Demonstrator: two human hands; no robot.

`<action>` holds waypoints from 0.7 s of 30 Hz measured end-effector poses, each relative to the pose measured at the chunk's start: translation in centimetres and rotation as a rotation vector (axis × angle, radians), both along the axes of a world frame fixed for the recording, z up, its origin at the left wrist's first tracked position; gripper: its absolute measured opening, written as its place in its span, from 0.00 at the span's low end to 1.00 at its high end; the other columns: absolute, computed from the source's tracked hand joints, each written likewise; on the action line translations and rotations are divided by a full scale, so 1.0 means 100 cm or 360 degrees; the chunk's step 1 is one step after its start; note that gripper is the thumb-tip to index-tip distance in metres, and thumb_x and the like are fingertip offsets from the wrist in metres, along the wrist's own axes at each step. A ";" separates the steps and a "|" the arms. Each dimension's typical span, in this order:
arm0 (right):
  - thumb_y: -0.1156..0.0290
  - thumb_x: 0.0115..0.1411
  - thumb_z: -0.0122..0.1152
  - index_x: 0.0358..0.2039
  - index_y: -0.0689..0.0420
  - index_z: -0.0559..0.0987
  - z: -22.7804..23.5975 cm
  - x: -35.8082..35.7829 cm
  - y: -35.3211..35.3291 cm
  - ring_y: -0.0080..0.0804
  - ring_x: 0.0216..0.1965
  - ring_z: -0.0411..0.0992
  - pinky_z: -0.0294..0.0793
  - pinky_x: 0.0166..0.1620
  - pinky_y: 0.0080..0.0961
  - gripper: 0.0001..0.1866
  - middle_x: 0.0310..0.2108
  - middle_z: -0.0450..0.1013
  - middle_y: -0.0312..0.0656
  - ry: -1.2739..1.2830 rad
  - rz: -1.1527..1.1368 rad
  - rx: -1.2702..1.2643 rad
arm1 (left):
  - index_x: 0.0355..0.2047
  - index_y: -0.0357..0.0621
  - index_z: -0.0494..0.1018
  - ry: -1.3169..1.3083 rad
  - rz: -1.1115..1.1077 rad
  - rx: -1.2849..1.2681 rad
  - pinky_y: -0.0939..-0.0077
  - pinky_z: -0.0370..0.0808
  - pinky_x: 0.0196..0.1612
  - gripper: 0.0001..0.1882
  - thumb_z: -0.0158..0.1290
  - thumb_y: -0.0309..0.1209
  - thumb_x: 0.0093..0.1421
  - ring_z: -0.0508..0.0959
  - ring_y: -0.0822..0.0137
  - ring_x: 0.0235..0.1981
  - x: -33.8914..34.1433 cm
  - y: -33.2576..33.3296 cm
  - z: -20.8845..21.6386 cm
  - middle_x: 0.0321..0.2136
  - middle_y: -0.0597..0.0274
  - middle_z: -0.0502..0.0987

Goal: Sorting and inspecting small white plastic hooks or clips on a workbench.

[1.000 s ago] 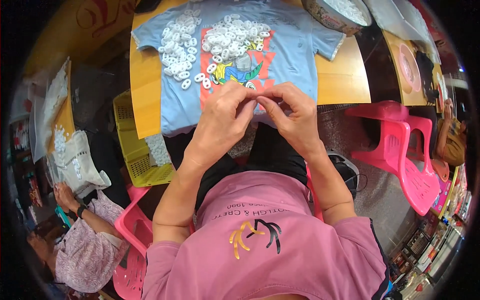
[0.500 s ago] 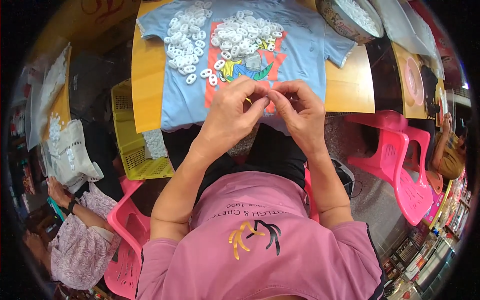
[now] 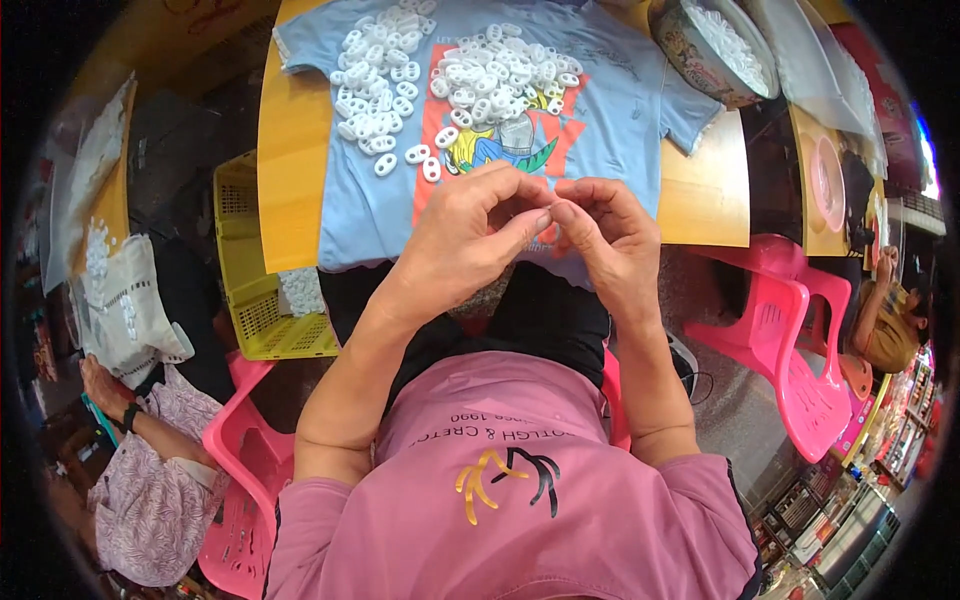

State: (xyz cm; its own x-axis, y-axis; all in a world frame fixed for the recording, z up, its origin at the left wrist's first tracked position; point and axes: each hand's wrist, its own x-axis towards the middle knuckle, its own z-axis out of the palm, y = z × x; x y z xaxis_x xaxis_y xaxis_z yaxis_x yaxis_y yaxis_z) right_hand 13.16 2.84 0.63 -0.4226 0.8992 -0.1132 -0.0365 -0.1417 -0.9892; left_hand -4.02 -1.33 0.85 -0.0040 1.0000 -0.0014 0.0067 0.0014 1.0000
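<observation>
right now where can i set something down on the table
The yellow wooden table is bare in strips left and right of the blue cloth shirt, the right strip below its sleeve. Crowded: the shirt's far left and middle, under white two-holed oval pieces.

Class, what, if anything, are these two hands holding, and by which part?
It cannot be told: the left hand and right hand are close together, fingertips hiding anything small between.

The desk [image 3: 705, 200] has a yellow wood-toned top. A pink plastic chair [image 3: 775, 325] stands at the right, near a second yellow-topped table [image 3: 825, 242]. Another pink chair [image 3: 240, 495] stands at lower left. The floor [image 3: 735, 410] is grey. A bright light [image 3: 927, 165] shows at the upper right rim.
</observation>
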 end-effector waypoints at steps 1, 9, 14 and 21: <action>0.76 0.62 0.60 0.41 0.64 0.75 0.002 -0.001 0.000 0.20 0.27 0.72 0.74 0.31 0.18 0.08 0.31 0.75 0.39 0.0009 -0.0024 0.0023 | 0.38 0.33 0.75 -0.0273 -0.0054 -0.0095 0.84 0.72 0.32 0.07 0.56 0.25 0.61 0.74 0.78 0.31 0.000 0.000 -0.002 0.33 0.67 0.74; 0.74 0.63 0.60 0.39 0.64 0.77 0.008 -0.007 0.025 0.19 0.25 0.70 0.70 0.29 0.15 0.07 0.30 0.75 0.37 -0.0089 -0.0075 0.0183 | 0.37 0.38 0.75 -0.0696 0.0092 -0.0335 0.85 0.73 0.32 0.07 0.55 0.29 0.63 0.75 0.80 0.29 0.003 0.004 -0.006 0.28 0.69 0.76; 0.75 0.57 0.64 0.33 0.62 0.80 0.005 -0.001 0.081 0.21 0.23 0.69 0.68 0.28 0.18 0.05 0.28 0.74 0.38 -0.1003 -0.0070 0.1372 | 0.37 0.38 0.74 -0.0577 0.0141 -0.0360 0.83 0.74 0.33 0.07 0.56 0.29 0.63 0.76 0.78 0.27 0.000 0.004 -0.013 0.26 0.67 0.76; 0.70 0.57 0.63 0.33 0.58 0.81 -0.007 -0.003 0.102 0.38 0.26 0.74 0.72 0.32 0.30 0.06 0.32 0.75 0.42 -0.1346 -0.0031 0.1568 | 0.36 0.38 0.74 -0.0586 0.0094 -0.0276 0.84 0.73 0.31 0.06 0.56 0.28 0.62 0.74 0.79 0.26 0.000 0.002 -0.020 0.26 0.68 0.76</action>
